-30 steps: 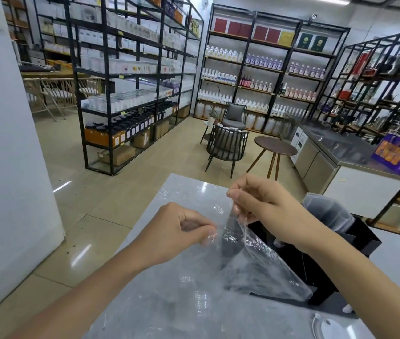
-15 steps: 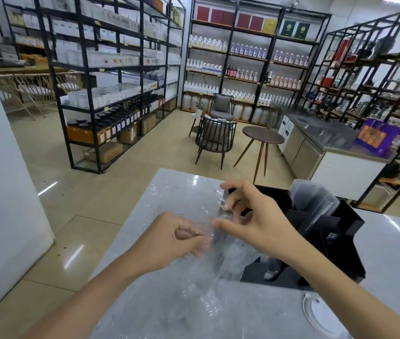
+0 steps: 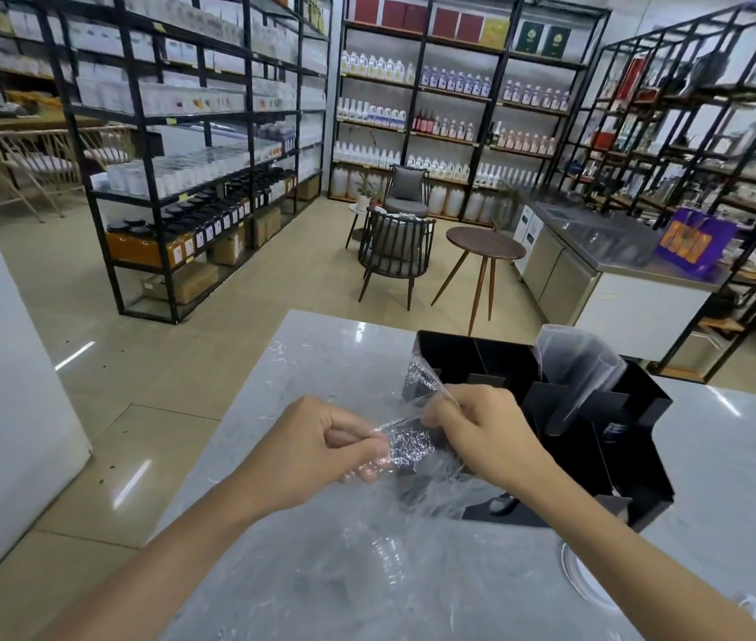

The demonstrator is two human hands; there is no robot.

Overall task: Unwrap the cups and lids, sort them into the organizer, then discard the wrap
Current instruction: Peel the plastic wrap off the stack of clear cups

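A sheet of clear plastic wrap (image 3: 413, 437) is stretched between my two hands above the grey marble counter (image 3: 302, 363). My left hand (image 3: 320, 451) pinches its left edge with closed fingers. My right hand (image 3: 482, 432) grips its upper right part, with one corner of the wrap sticking up above the fingers. More wrap hangs down and lies crumpled on the counter below. Just right of my hands stands the black organizer (image 3: 635, 409) with several compartments. A stack of clear cups (image 3: 574, 363) leans in one of its back compartments.
A clear round lid (image 3: 584, 576) lies on the counter at the lower right. Beyond the counter are a black chair (image 3: 394, 252), a small round table (image 3: 484, 242), tall black shelving racks (image 3: 172, 131) and a steel counter (image 3: 607, 242) at the right.
My hands have come closer together and bunched the wrap between them. The view has shifted left, so the organizer now shows more fully at the right.
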